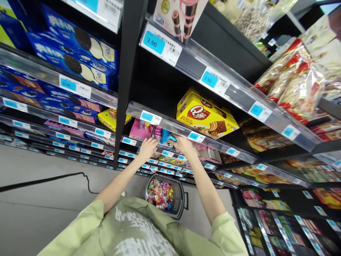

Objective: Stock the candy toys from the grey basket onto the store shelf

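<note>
My right hand (pixel 183 145) reaches into a shelf compartment, its fingers closed on a small bright blue packet (pixel 166 136). To the left of it, my left hand (pixel 149 146) rests at the same shelf's front edge, fingers loosely bent and apart, with nothing visible in them. A pink box (pixel 141 129) stands just behind the left hand. Between that box and the blue packet is a short stack of magenta pieces (pixel 157 132). The clear shelf strip above partly hides the packet and what lies deeper in the compartment.
A yellow cake box (pixel 206 115) sits on the shelf above my right hand. Blue cookie boxes (pixel 77 58) fill the shelves at left, past a black upright (pixel 128 71). On the floor below stands a dark basket (pixel 179 199) holding many wrapped sweets (pixel 160 193). Bagged snacks (pixel 295 80) are at right.
</note>
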### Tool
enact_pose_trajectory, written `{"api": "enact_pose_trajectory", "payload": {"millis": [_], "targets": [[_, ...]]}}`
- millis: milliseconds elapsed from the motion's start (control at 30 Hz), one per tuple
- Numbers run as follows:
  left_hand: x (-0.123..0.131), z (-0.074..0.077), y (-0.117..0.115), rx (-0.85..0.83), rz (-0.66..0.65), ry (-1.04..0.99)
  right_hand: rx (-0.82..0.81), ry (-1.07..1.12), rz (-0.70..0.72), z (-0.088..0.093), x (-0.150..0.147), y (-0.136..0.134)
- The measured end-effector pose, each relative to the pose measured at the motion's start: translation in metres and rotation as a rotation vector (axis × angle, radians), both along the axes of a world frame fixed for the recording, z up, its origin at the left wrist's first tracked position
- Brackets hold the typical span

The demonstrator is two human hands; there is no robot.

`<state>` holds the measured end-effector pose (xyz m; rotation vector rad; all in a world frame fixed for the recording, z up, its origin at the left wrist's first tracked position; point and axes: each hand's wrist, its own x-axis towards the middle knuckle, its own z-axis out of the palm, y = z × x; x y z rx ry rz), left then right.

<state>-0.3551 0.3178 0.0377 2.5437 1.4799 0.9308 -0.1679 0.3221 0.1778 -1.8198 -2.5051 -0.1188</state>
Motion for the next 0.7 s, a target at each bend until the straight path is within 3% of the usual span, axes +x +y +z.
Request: {"api": "enact_pose_trajectory", "payload": {"millis": [100, 167, 467, 700], "targets": [[0.001, -0.002, 0.0, 0.024, 0.002, -0.012, -0.021, -0.204, 0.155, -0.002, -0.014, -0.006], [0.002, -0.001, -0.001, 0.029, 0.01, -0.011, -0.015, -0.246, 0.15, -0.006, -0.018, -0.01], [0.004, 0.002, -0.005, 0.018, 0.043, -0.016, 0.101, 0.092, 0.126, -0.018, 0.004, -0.013], [-0.001, 0.007, -0.003, -0.021, 0.016, 0.004, 0.084, 0.17, 0.066, -0.017, 0.002, -0.016]]}}
